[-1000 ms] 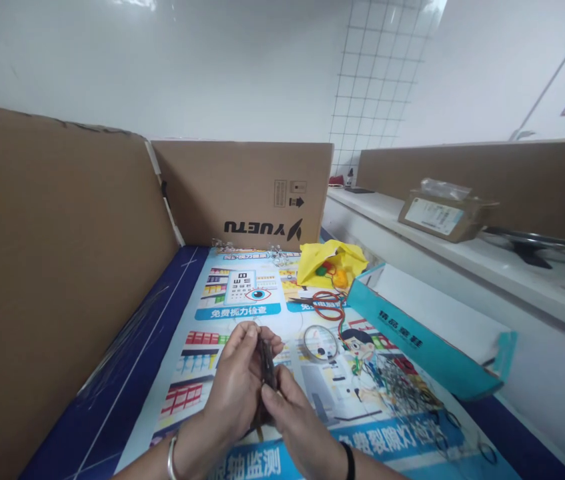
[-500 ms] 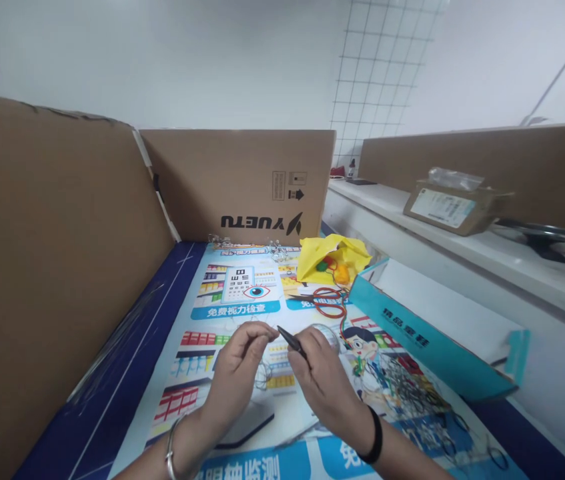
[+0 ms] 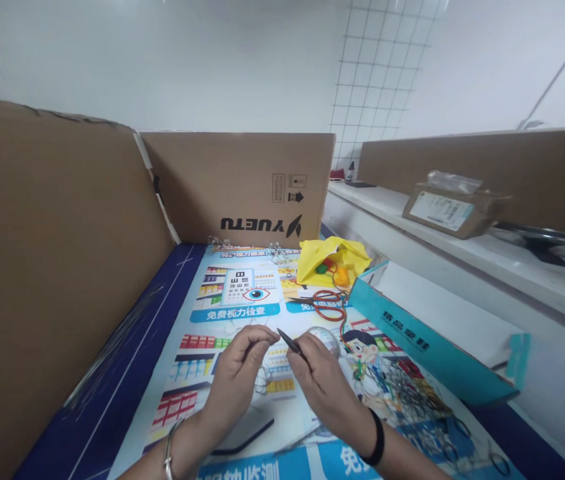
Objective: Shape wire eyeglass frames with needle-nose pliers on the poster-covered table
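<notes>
My left hand (image 3: 236, 380) is pinched shut just above the printed poster (image 3: 242, 303); what its fingertips hold is too small to name. A thin wire loop (image 3: 262, 381) hangs below those fingers. My right hand (image 3: 318, 383) grips a slim dark pointed tool (image 3: 288, 342), whose tip points up and left toward the left fingertips. The two hands are a few centimetres apart. A dark flat case (image 3: 242, 430) lies on the poster under my left wrist. A round clear lens (image 3: 327, 338) lies just behind my right hand.
Cardboard walls (image 3: 52, 267) stand left and behind. A yellow bag (image 3: 329, 257) with coloured beads and red cord loops (image 3: 329, 307) lie at the back. A teal box lid (image 3: 412, 337) lies to the right, with a tangle of wire rings (image 3: 407, 390) before it.
A second ago both hands clasped the dark case together. Now the case lies on the poster, the hands have parted, and my right hand holds the pointed tool. Little change over the last half second.
</notes>
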`<state>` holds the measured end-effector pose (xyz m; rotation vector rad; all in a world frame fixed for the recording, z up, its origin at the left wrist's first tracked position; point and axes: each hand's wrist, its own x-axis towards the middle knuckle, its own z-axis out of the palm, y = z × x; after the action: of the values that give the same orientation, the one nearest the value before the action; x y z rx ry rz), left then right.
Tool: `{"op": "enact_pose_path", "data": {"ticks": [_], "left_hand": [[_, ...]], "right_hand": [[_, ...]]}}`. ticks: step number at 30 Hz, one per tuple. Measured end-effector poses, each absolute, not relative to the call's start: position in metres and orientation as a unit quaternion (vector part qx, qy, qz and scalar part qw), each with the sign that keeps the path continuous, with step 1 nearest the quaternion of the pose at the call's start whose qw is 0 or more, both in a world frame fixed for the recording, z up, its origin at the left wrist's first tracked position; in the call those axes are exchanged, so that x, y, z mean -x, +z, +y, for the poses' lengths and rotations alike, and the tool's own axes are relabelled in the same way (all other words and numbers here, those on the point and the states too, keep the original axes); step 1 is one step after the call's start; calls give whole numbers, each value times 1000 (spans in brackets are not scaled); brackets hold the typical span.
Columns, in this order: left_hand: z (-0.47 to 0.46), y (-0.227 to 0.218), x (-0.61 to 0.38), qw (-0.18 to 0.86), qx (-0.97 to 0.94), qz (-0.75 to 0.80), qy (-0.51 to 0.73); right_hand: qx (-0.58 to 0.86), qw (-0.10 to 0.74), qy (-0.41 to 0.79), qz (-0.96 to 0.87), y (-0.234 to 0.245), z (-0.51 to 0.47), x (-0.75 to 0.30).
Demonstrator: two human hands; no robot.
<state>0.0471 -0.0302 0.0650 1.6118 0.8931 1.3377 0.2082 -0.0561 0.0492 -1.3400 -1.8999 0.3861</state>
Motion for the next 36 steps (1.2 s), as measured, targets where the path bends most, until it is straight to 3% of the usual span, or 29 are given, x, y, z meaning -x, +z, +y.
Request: {"op": "enact_pose_path", "data": {"ticks": [11,21,26,30,36], "left_hand": [[-30,65,-47,411,-673,346,508],[-20,65,-33,272,-760,267,526],[-5,64,-26,212,-801,179,530],[6,58,-23,144,-830,87,532],[8,55,-21,147,-848,54,506]], "right_hand": [[521,382,159,-747,43,-56,-210],[512,368,138,-764,43,-57,-213],[492,343,218,-770,48,-57,-213],[445,309,367,-757,55,-58,-214],[361,271,550,-702,54,-57,-219]]}}
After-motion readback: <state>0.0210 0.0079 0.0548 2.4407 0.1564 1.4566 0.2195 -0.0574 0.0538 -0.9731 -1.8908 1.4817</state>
